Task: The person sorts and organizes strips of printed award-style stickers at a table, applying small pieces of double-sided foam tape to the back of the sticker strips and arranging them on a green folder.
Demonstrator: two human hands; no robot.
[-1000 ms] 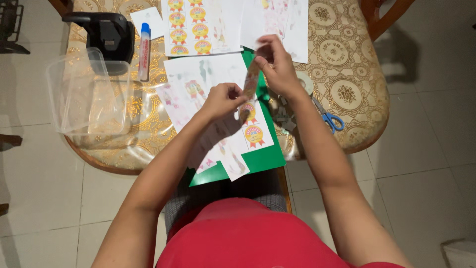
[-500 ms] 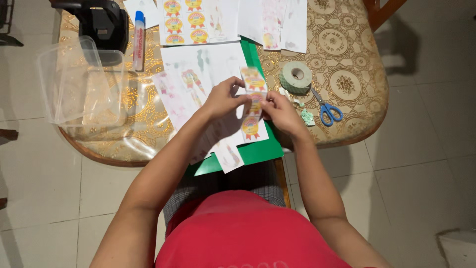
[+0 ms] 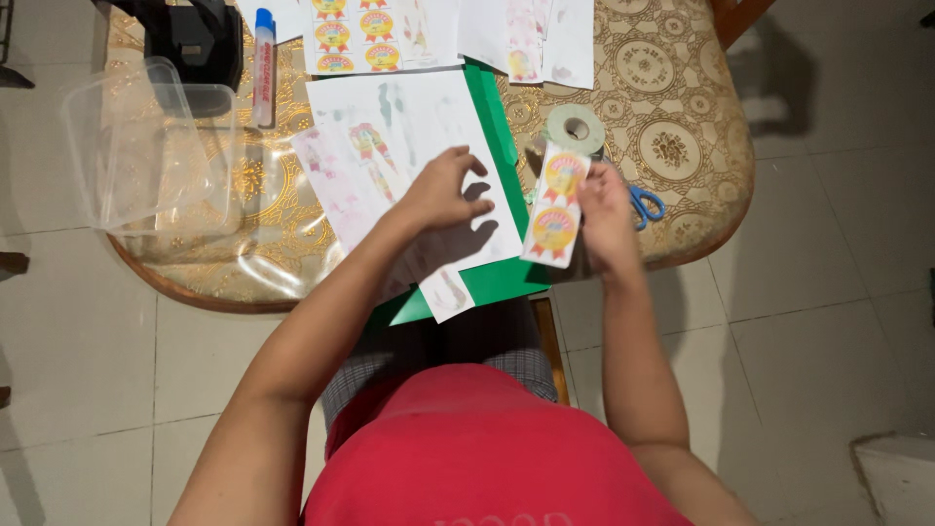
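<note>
My right hand [image 3: 606, 208] holds up a narrow paper strip [image 3: 555, 206] printed with two round yellow-and-red badges. The strip stands just in front of a roll of tape [image 3: 575, 128]. My left hand [image 3: 440, 191] hovers with fingers curled and apart over white printed sheets [image 3: 409, 136] that lie on a green card [image 3: 497, 278]. It holds nothing. A small paper offcut [image 3: 447, 292] lies at the table's near edge.
Blue-handled scissors [image 3: 644, 204] lie right of my right hand. A clear plastic box [image 3: 146, 146] sits at the left, a glue stick [image 3: 263, 66] and a black device [image 3: 200, 39] behind it. More badge sheets [image 3: 355, 34] lie at the back of the patterned table [image 3: 672, 146].
Both hands held the strip together over the sheets. Now my right hand has carried it off to the right, and my left hand has let go and opened.
</note>
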